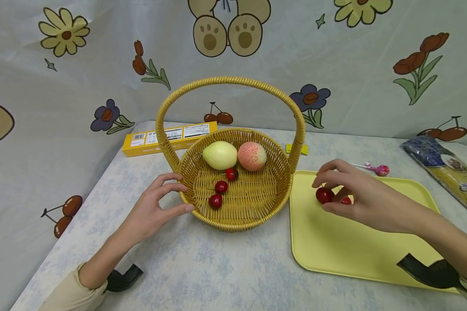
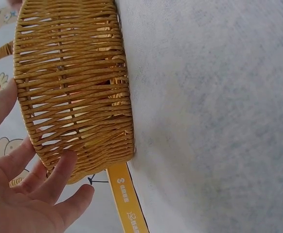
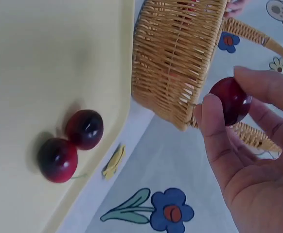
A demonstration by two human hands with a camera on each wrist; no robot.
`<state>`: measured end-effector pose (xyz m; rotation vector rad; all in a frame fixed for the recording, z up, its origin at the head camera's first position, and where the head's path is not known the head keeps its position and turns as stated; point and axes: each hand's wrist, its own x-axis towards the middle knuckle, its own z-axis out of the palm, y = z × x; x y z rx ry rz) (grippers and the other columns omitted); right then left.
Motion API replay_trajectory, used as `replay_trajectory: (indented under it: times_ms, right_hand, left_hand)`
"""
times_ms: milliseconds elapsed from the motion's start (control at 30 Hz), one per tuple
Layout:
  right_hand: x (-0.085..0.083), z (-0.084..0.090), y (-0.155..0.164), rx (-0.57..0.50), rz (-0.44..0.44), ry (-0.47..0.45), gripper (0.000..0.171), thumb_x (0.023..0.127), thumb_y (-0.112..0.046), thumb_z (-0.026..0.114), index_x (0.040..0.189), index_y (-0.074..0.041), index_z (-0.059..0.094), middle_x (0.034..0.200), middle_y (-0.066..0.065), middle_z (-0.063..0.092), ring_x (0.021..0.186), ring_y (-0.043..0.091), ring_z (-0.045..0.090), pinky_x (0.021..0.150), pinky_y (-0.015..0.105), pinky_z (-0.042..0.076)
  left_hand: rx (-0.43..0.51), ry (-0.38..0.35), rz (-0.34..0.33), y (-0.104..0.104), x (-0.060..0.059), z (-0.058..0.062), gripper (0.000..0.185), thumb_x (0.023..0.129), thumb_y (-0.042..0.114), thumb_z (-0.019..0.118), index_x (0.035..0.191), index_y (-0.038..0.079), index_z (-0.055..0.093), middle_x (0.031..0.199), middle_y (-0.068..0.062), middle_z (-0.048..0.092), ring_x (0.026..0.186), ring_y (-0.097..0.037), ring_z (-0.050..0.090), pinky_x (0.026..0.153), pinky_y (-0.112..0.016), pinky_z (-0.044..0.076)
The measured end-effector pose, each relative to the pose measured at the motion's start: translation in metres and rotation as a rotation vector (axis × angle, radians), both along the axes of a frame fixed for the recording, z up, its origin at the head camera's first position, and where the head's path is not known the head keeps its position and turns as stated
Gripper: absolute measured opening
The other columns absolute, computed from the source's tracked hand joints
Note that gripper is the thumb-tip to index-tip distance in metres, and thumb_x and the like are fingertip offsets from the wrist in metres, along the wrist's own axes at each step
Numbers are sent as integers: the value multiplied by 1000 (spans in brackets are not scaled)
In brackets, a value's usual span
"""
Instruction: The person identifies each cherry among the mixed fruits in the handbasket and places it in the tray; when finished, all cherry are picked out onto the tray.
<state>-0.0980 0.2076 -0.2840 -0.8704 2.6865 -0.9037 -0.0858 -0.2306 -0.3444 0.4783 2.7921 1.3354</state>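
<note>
A woven basket (image 1: 237, 224) with a tall handle holds a pale yellow-green fruit (image 1: 219, 155), a peach (image 1: 251, 156) and three cherries (image 1: 220, 187). My left hand (image 1: 179, 198) rests against the basket's left wall (image 2: 73, 87), fingers (image 2: 59, 172) straight and spread. Over the yellow tray (image 1: 334, 246), my right hand (image 1: 321, 195) pinches a dark red cherry (image 1: 324, 195) between thumb and fingertips; in the right wrist view that hand (image 3: 226, 90) holds the cherry (image 3: 231, 99) near the basket (image 3: 175, 53). Two more cherries (image 3: 84, 128) lie together on the tray (image 3: 44, 58).
A yellow box (image 1: 169, 138) lies behind the basket on the left. A small yellow clip (image 1: 297, 149) sits behind the tray, with a pink lollipop (image 1: 377, 169) beside it. A pasta packet (image 1: 451, 177) lies at far right. A printed cloth hangs behind the table.
</note>
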Motion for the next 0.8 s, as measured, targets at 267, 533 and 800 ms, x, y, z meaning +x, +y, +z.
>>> replay_trajectory:
  times_ms: [267, 533, 800]
  right_hand:
    - [13, -13, 35, 58, -115, 125, 35, 75, -3, 85, 104, -16, 70, 104, -3, 50, 87, 5, 55, 65, 22, 54]
    - [14, -27, 57, 130, -159, 197, 35, 77, -2, 83, 109, -9, 70, 102, -5, 60, 86, 0, 53, 64, 20, 53]
    - [5, -43, 73, 180, -173, 101, 35, 79, 1, 80, 110, -5, 68, 103, 0, 63, 88, 11, 61, 68, 24, 55]
  left_hand:
    - [-9, 3, 1, 0, 0, 0, 37, 84, 28, 81, 112, 6, 69, 137, -8, 47, 133, -28, 39, 104, -59, 34]
    - [-9, 2, -3, 1, -1, 1, 37, 84, 28, 81, 112, 7, 69, 137, -7, 47, 133, -28, 40, 103, -59, 34]
    - [-6, -3, 3, 1, 0, 1, 37, 84, 28, 81, 112, 6, 69, 137, -7, 47, 132, -29, 40, 103, -60, 35]
